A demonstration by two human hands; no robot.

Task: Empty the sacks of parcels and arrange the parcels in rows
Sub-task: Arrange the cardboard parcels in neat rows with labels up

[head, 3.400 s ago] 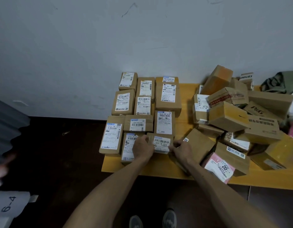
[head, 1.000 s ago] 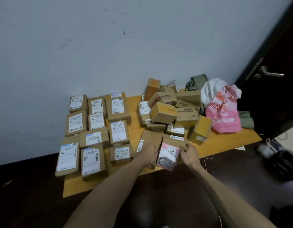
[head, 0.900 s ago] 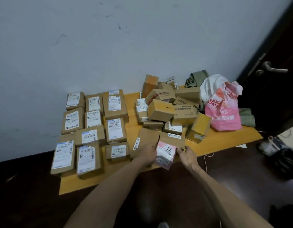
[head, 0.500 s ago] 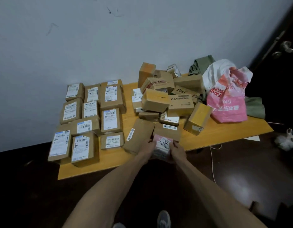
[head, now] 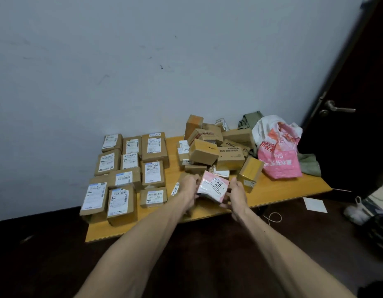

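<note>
Left hand (head: 189, 187) & right hand (head: 234, 193) both grasp a pink parcel (head: 213, 186), one per side, held above the wood surface (head: 278, 190) near its front edge.
Parcel label reads "20". Left of the pink parcel: brown boxes in rows (head: 130, 168), white barcode labels up. Behind it: loose box heap (head: 216, 147), one marked "P&G" (head: 231, 144), blocking the back of the surface. Right of the pink parcel: yellow box (head: 249, 172) on end, then pink sack (head: 280, 157) w/ red print, contents not visible; green cloth (head: 309, 166) beside it.
</note>
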